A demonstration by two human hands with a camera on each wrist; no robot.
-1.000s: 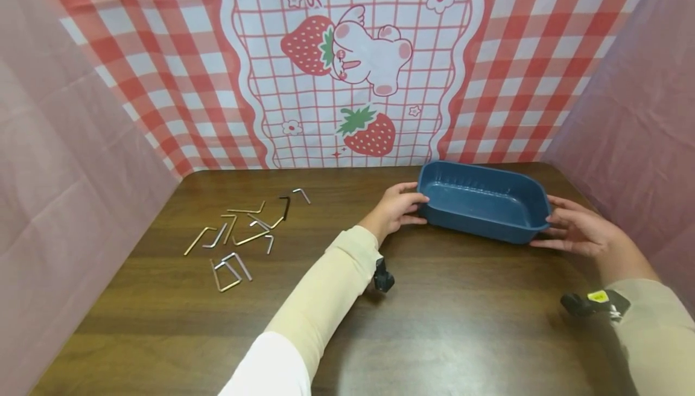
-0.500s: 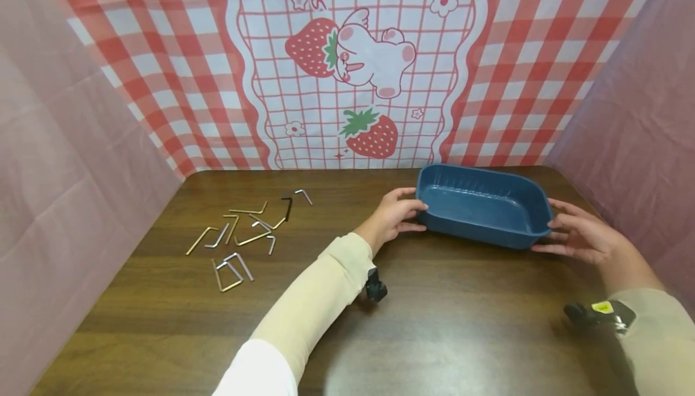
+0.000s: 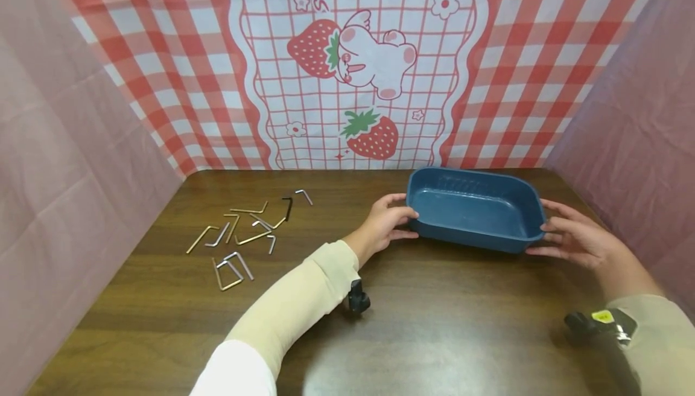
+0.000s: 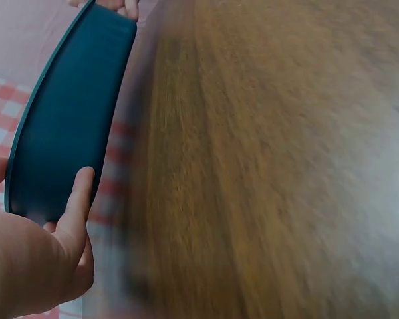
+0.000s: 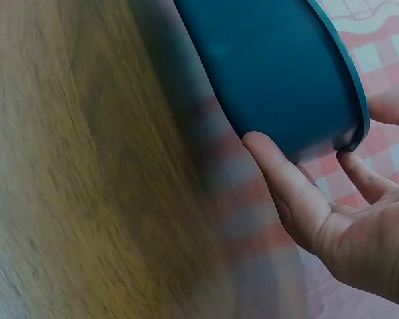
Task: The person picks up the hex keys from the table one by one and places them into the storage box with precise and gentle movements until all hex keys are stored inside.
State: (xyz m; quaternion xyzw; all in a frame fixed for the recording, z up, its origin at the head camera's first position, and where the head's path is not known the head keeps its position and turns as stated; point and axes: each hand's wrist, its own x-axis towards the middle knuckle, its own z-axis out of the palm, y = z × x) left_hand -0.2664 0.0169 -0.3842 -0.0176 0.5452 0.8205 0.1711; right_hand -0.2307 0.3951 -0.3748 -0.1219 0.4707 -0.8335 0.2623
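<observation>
A blue plastic bin [image 3: 467, 236], long and open-topped, is held level between both hands at the right side of the table. My left hand [image 3: 382, 224] grips its left end, thumb at the rim and fingers beneath. At the opposite end my right hand [image 3: 578, 236] holds it the same way. Both wrist views show the bin's outer wall [image 4: 70, 113], and its underside looks raised off the tabletop. No contents show inside it. Several L-shaped hex keys [image 3: 253, 238], gold, silver and black, lie scattered on the left of the table.
The dark wooden table [image 3: 423, 317] reaches back to a red-and-white checked cloth [image 3: 190, 82] with strawberry prints. Pink cloths [image 3: 65, 142] hang on both sides. A black wrist camera [image 3: 358, 297] is strapped at each cuff.
Both hands have brought the bin slightly toward me and, in the last half second, to the left. Their grip on it stays the same. The hex keys have not moved on the table.
</observation>
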